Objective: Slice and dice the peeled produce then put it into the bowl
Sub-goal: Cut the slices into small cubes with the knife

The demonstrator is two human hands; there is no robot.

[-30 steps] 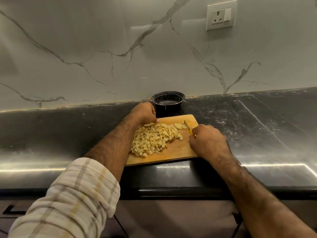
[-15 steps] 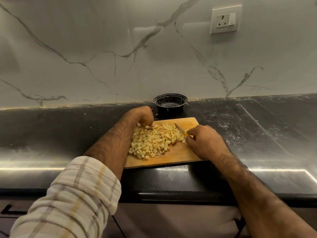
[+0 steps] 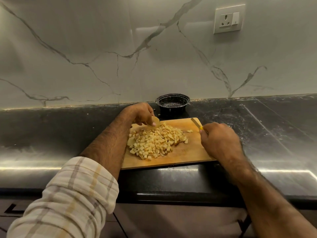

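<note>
My left hand (image 3: 143,114) reaches over the far left corner of the wooden board (image 3: 185,154), and its fingers pinch a thin yellow slice (image 3: 155,121), I think, just above the pile of little cubes (image 3: 157,142). My right hand (image 3: 221,140) is curled around the knife (image 3: 197,124), whose blade points away over the board's far right corner. The black bowl (image 3: 172,104) sits just behind the board, by the wall.

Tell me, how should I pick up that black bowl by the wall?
Grip the black bowl by its rim, coming from above on its right side. It sits upright and open, the wall is close behind it, and the cutting board crowds its front.
</note>
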